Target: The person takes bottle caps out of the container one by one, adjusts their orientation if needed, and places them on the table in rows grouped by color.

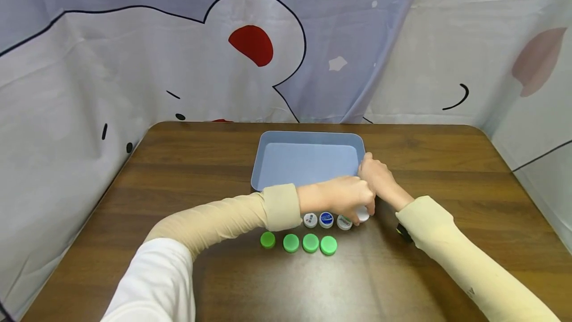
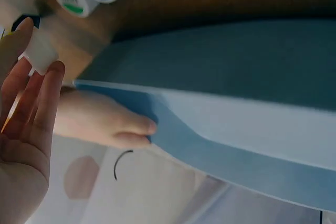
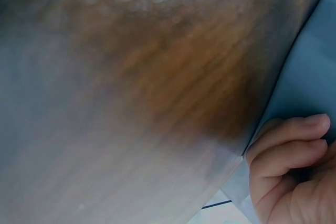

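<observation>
A shallow blue tray lies at the back middle of the wooden table. My right hand holds its right side, with curled fingers at the wall in the right wrist view. My left hand reaches across in front of the tray. Its thumb and fingers pinch a small white round container at the right end of a row. To the left of that stand three more: one with a green-marked lid, one with a blue lid label, and one with dark print.
Several green caps, among them this one, lie in a row nearer to me. A small dark object is partly behind the right sleeve. A printed curtain hangs behind the table.
</observation>
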Demonstrator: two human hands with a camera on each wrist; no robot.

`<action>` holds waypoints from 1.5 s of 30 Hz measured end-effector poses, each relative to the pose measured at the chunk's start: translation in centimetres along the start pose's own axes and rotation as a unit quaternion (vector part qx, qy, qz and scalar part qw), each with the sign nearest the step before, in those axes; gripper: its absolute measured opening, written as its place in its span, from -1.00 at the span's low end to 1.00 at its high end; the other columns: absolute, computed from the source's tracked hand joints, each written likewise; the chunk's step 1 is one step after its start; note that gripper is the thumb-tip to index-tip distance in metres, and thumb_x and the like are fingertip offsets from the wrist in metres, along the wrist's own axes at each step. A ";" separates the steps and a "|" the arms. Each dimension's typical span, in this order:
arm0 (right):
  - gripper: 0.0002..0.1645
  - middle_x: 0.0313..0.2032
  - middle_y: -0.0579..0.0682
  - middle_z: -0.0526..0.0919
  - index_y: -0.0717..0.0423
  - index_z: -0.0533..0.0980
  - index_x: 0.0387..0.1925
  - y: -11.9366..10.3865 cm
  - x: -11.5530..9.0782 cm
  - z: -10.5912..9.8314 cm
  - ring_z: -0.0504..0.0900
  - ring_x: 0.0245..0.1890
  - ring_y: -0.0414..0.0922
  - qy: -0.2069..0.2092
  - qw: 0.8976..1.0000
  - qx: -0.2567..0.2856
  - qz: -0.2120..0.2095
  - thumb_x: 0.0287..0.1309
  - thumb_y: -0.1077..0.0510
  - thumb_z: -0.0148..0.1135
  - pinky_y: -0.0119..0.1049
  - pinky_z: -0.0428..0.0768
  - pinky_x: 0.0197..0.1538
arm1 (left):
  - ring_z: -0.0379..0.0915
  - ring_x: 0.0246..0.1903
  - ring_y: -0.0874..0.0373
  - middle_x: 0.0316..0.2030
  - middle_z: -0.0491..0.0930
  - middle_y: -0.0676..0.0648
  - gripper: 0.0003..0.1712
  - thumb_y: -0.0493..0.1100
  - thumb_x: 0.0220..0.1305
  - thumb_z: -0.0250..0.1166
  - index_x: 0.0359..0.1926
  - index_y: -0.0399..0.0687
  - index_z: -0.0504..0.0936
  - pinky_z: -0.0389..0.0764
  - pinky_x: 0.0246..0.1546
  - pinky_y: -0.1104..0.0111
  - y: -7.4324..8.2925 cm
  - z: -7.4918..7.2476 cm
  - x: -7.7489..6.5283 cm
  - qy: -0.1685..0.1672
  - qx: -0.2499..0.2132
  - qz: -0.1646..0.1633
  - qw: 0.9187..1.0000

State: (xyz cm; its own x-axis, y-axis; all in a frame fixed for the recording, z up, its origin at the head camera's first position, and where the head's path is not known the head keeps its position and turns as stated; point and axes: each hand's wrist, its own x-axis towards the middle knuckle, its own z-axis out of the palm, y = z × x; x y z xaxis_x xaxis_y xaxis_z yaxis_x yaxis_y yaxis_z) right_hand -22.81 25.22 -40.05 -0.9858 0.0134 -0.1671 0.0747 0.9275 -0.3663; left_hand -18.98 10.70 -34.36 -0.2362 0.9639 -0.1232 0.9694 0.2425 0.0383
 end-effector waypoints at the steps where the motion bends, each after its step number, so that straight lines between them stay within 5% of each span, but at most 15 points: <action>1: -0.69 -0.27 0.50 0.57 0.38 0.25 -0.22 0.0 0.0 0.0 0.60 -0.26 0.37 0.002 1.000 -0.001 -0.002 0.35 0.17 -0.35 0.16 0.54 -0.29 | 0.58 -0.06 0.25 -0.11 0.68 0.18 -0.58 0.03 -0.02 0.47 -0.06 0.19 0.72 0.54 -0.03 0.45 0.2 0.1 0.0 -0.003 0.002 0.003 1.000; 10: -0.67 -0.29 0.49 0.56 0.38 0.26 -0.22 0.1 0.0 0.1 0.60 -0.28 0.36 0.006 1.000 0.001 -0.012 0.35 0.17 -0.38 0.14 0.54 -0.33 | 0.56 -0.04 0.28 -0.07 0.66 0.20 -0.59 0.00 -0.01 0.46 -0.05 0.19 0.70 0.53 -0.01 0.47 1.1 1.2 1.0 -0.038 0.028 0.027 0.999; 30: -0.68 -0.32 0.47 0.56 0.37 0.25 -0.22 -0.1 -0.2 0.0 0.61 -0.32 0.32 0.000 1.000 0.000 -0.009 0.36 0.18 -0.40 0.09 0.53 -0.36 | 0.57 -0.06 0.21 -0.09 0.67 0.14 -0.54 -0.03 -0.11 0.52 -0.07 0.19 0.70 0.56 -0.05 0.45 1.1 2.3 2.6 -0.074 0.020 -0.004 0.997; 38: -0.66 -0.29 0.46 0.56 0.35 0.24 -0.21 0.0 0.0 -0.1 0.61 -0.32 0.30 -0.008 1.000 -0.003 -0.002 0.38 0.15 -0.41 0.05 0.51 -0.39 | 0.59 -0.09 0.24 -0.12 0.68 0.17 -0.56 0.00 -0.14 0.53 -0.11 0.19 0.72 0.57 -0.08 0.45 1.2 2.3 2.4 -0.062 0.019 -0.004 0.998; 45: -0.64 -0.34 0.39 0.57 0.38 0.27 -0.15 0.2 -0.3 -0.4 0.60 -0.40 0.22 -0.021 1.000 0.001 0.000 0.36 0.10 -0.29 -0.04 0.48 -0.46 | 0.58 -0.26 0.27 -0.28 0.66 0.16 -0.66 0.19 -0.03 0.43 -0.27 0.15 0.71 0.58 -0.19 0.42 1.0 1.4 1.6 -0.019 0.020 -0.013 1.000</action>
State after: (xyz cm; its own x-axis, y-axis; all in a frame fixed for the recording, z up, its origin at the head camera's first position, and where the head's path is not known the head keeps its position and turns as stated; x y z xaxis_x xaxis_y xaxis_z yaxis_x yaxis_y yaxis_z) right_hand -22.54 25.52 -39.73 -0.9787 -0.0018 -0.2053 0.0756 0.9266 -0.3684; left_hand -18.25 12.31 -35.88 -0.2598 0.9522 -0.1604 0.9650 0.2624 -0.0055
